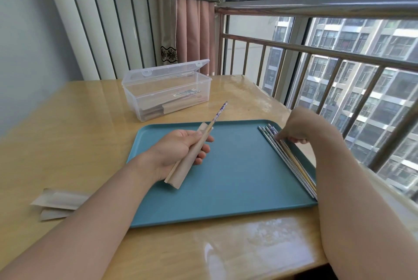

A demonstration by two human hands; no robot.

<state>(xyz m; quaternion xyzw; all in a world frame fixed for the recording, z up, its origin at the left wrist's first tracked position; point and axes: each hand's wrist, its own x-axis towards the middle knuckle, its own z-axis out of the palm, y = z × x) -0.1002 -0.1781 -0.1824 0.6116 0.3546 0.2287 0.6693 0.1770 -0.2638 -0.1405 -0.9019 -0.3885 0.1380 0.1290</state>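
Note:
My left hand (pixel 178 153) grips a brown paper sleeve (pixel 187 162) over the teal tray (pixel 226 189). A patterned chopstick (pixel 218 114) sticks out of the sleeve's far end. At the tray's right edge lies a row of several bare chopsticks (pixel 291 162). My right hand (pixel 303 126) reaches over their far ends, with its fingertips pinching one of the chopsticks there.
A clear plastic box (pixel 167 92) with its lid open stands beyond the tray and holds more wrapped chopsticks. Two empty paper sleeves (pixel 58 203) lie on the wooden table (pixel 67 135) at the left. A metal railing (pixel 339 58) and a window run along the right side.

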